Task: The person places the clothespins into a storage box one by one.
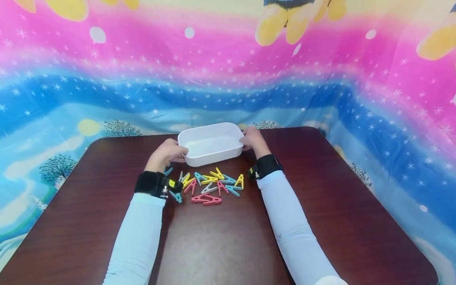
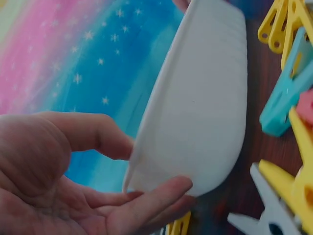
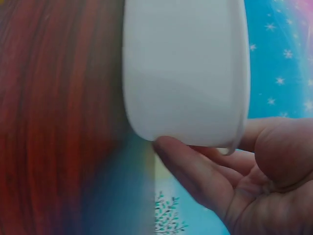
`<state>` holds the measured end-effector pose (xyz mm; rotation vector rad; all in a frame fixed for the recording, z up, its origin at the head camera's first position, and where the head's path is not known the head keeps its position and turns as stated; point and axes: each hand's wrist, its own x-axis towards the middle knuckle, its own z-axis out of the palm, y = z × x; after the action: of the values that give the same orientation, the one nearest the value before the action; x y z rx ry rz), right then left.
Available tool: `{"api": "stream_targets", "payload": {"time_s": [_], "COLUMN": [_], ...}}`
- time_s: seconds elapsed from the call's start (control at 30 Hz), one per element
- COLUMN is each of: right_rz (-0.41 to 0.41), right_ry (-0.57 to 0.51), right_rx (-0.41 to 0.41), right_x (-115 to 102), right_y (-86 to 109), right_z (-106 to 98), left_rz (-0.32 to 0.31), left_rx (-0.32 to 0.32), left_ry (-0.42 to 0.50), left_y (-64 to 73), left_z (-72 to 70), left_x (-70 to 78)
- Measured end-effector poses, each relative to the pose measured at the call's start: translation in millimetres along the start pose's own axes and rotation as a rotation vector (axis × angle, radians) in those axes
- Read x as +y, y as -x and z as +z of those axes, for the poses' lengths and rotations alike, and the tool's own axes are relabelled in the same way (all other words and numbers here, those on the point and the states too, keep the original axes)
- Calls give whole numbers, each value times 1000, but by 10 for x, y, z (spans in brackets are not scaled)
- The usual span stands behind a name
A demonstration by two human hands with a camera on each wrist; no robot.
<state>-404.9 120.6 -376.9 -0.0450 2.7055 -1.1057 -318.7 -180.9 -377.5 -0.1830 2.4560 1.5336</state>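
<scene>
A white plastic basin [image 1: 213, 154], oblong with rounded corners, is held between both hands near the table's far edge, its inside tipped toward the head camera. My left hand [image 1: 167, 153] grips its left end, thumb at the rim and fingers [image 2: 161, 198] against the outer wall. At the opposite end my right hand [image 1: 252, 139] pinches the rim, with fingers [image 3: 181, 161] along the outside. Just in front of the basin lies a loose spread of clothespins, among them a red clothespin [image 1: 212, 201], a yellow clothespin [image 1: 209, 180] and a blue clothespin [image 1: 233, 190].
The dark wooden table [image 1: 221, 241] has rounded corners. A colourful printed cloth [image 1: 221, 59] hangs behind and around it. Several more clothespins, including a grey clothespin [image 2: 264, 210], lie close by the left wrist.
</scene>
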Motion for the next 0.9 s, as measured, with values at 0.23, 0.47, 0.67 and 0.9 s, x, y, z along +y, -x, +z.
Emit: {"api": "stream_targets", "payload": {"time_s": [0.23,0.47,0.67,0.9], "right_rz": [4,82,89,75], "right_ry": [-121,-89,-182,-222], "right_rx": [10,-58,-119,-62], "right_x": [73,-34,-88,-16], "right_y": [38,240,263,202], "right_z": [-51,-165,-158,-137], "left_rz": [-61,90,135,143], "left_rx": [27,171,129,121], "left_ry": [-52,-80,-61,-46], "left_y": [-7,-120,-228,-270], "left_z": [35,-111,-123,-58], "left_x": [64,18,-73,-103]}}
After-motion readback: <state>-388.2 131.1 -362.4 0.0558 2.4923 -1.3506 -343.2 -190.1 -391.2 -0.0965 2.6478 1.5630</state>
